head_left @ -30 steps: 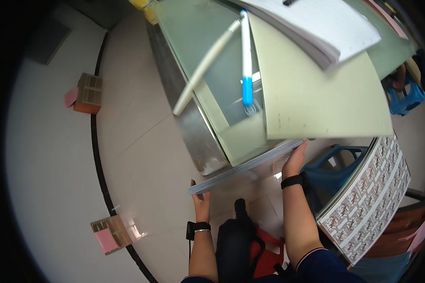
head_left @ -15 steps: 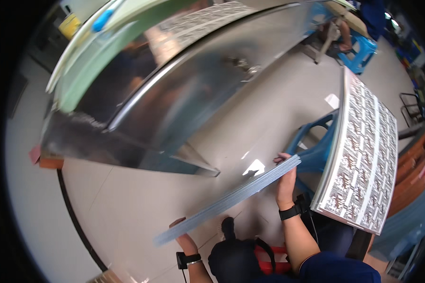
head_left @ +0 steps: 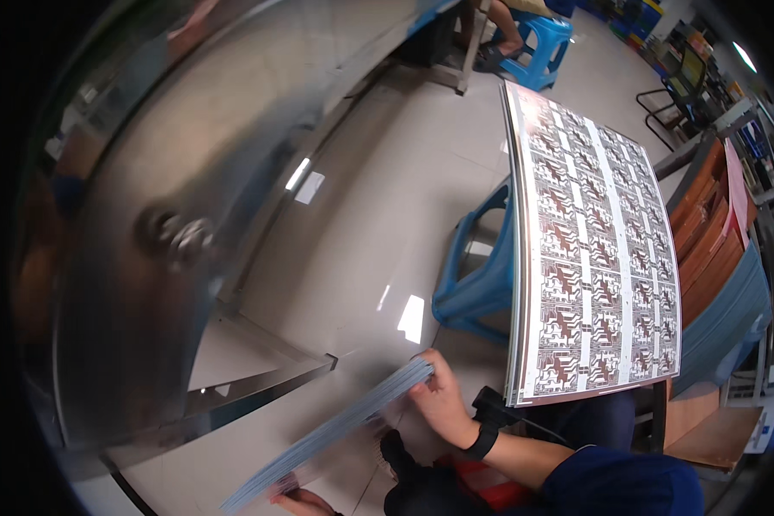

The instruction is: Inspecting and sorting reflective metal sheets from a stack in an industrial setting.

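A stack of thin grey-blue boards (head_left: pixel 335 430) is held between my hands, seen nearly edge-on and slanting up to the right. My right hand (head_left: pixel 441 400) is closed round its upper right end, thumb underneath. At the lower left end, my left hand (head_left: pixel 299 501) grips the near side, partly cut off by the picture's lower edge. To the right of my right hand, a pile of printed circuit board panels (head_left: pixel 585 258), white with brown track patterns, rests on a blue plastic stool (head_left: pixel 477 267).
A shiny metal tank (head_left: pixel 146 327) with a fitting on its side stands at the left. Copper-coloured boards (head_left: pixel 709 219) and blue-grey sheets (head_left: pixel 731 314) lean at the right. A person's leg (head_left: pixel 506 34) shows near another blue stool (head_left: pixel 542 52) at the back, with a black chair (head_left: pixel 684 77) further right.
The view has swung to the right, so the tank and circuit panels sit further left. The boards, still in both hands, appear lower and further left in the picture.
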Tool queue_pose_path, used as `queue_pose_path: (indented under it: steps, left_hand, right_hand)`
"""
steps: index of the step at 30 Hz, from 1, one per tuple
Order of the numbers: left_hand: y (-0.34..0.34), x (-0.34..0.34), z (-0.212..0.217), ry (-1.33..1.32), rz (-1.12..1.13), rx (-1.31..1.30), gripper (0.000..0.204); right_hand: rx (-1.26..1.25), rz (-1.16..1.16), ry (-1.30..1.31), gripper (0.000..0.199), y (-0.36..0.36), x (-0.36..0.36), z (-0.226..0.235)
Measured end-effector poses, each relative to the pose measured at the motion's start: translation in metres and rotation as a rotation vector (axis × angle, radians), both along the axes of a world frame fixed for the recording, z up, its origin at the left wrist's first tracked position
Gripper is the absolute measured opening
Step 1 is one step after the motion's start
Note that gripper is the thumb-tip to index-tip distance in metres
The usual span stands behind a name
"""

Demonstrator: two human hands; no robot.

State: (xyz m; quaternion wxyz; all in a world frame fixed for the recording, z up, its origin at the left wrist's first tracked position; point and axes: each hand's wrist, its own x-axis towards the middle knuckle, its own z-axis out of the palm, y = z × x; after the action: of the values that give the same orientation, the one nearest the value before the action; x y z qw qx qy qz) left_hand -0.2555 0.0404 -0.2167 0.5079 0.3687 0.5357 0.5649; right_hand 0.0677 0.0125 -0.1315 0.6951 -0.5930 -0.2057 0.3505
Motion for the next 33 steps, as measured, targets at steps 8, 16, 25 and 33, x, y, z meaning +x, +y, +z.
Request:
queue_pose_path:
  steps: [8, 16, 25, 33]
  left_hand:
    - [0.004, 0.054, 0.176, 0.274, 0.304, -0.071, 0.060]
    - [0.014, 0.106, 0.350, 0.361, 0.112, -0.044, 0.065]
    - [0.022, 0.218, 0.476, 0.395, -0.258, -0.133, 0.072]
    - [0.035, 0.396, 0.470, 0.663, -0.678, 0.037, 0.044]
  right_hand:
    - [-0.068, -0.007, -0.021, 0.033, -0.023, 0.015, 0.108]
    - [-0.064, 0.034, -0.099, 0.028, -0.053, 0.083, 0.266]
    - [-0.103, -0.284, -0.006, 0.036, -0.093, 0.216, 0.407]
    - [-0.310, -0.566, -0.291, 0.045, -0.124, 0.384, 0.408]
